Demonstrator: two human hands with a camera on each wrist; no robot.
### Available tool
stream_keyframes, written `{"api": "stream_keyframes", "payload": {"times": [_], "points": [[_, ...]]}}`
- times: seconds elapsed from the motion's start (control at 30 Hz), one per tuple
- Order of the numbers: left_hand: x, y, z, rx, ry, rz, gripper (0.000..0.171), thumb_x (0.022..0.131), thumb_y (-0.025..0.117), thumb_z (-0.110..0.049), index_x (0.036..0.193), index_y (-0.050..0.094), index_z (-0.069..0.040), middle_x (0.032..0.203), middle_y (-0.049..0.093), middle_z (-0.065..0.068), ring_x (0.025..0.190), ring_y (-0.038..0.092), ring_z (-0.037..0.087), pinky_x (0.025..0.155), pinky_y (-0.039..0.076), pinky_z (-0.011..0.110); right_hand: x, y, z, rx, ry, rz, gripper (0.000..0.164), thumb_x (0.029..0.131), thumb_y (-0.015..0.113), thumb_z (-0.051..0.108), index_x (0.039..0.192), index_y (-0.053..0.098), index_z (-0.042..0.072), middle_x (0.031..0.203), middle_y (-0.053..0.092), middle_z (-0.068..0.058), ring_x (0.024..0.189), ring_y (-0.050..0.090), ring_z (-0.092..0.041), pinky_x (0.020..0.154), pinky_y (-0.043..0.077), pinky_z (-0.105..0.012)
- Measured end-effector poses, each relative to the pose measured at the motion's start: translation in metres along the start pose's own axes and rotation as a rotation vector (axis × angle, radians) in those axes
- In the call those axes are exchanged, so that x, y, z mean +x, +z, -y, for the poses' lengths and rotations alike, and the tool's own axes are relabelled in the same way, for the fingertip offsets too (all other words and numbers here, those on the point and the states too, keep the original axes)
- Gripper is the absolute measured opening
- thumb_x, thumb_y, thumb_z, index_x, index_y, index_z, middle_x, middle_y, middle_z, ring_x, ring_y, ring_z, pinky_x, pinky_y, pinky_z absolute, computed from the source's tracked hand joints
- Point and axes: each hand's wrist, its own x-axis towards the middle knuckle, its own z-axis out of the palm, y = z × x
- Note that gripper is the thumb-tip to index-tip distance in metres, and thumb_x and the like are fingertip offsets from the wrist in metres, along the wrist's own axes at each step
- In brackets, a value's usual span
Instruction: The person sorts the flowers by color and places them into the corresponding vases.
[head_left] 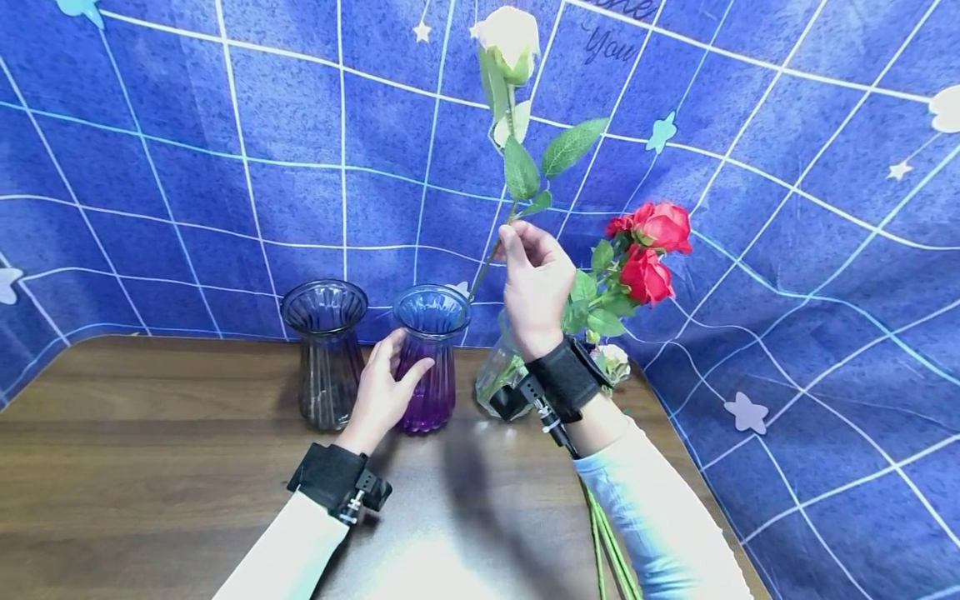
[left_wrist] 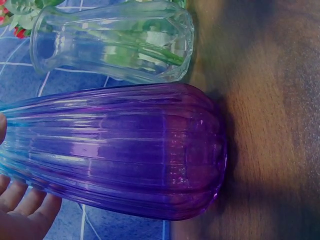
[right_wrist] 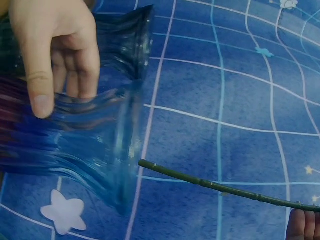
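A blue-to-purple ribbed glass vase stands upright on the table. My left hand holds it round the narrow neck, thumb in front and fingers on the left side. With thumb and fingertips my right hand pinches the green stem of a white rose above and to the right of that vase. The bloom points up, with green leaves below it. In the right wrist view the cut end of the stem is beside the vase's rim; whether it touches the glass I cannot tell.
Left of the purple vase stands a dark grey glass vase. To the right, a clear glass vase has green stems inside, partly behind my right wrist. Red roses rise there; loose green stems lie under the right forearm. A blue cloth hangs behind.
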Motion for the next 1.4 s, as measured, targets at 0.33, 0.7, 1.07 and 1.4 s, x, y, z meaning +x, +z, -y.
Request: {"api": "stream_keyframes", "payload": {"times": [0.33,0.7,1.07,1.4], "points": [[-0.003,0.001,0.001,0.0,-0.001,0.003,0.062,0.087,0.067,-0.024,0.136,0.04,0.003,0.136,0.045,0.021,0.126,0.046,0.034,0.107,0.039,0.045,-0.008,0.001,-0.025,-0.092,0.073,-0.022,0.012,0.085,0.066,0.005,0.089,0.065,-0.006,0.075,0.066,-0.011,0.058,0.059,-0.007,0.062,0.054,-0.021],[-0.002,0.001,0.002,-0.005,0.003,-0.011,0.061,0.087,0.068,-0.023,0.135,0.041,0.002,0.134,0.046,0.02,0.127,0.045,0.032,0.107,0.039,0.045,-0.02,0.004,-0.042,-0.149,0.109,0.071,0.014,0.086,0.065,0.008,0.089,0.065,-0.006,0.075,0.067,-0.014,0.057,0.059,-0.002,0.059,0.052,-0.018],[0.0,0.001,-0.001,0.007,0.006,-0.006,0.061,0.087,0.067,-0.024,0.135,0.04,0.001,0.134,0.046,0.02,0.127,0.045,0.03,0.105,0.041,0.045,-0.034,0.004,-0.056,-0.249,0.148,0.26,0.014,0.086,0.065,0.009,0.091,0.067,-0.004,0.083,0.07,-0.021,0.066,0.069,-0.021,0.059,0.051,-0.017],[0.001,0.002,0.0,0.022,0.006,-0.008,0.06,0.087,0.067,-0.023,0.136,0.04,0.001,0.133,0.047,0.02,0.127,0.045,0.03,0.105,0.042,0.044,-0.033,0.003,-0.062,-0.306,0.181,0.314,0.018,0.083,0.065,0.008,0.098,0.068,-0.003,0.086,0.071,-0.02,0.063,0.067,-0.012,0.064,0.057,-0.022]]}}
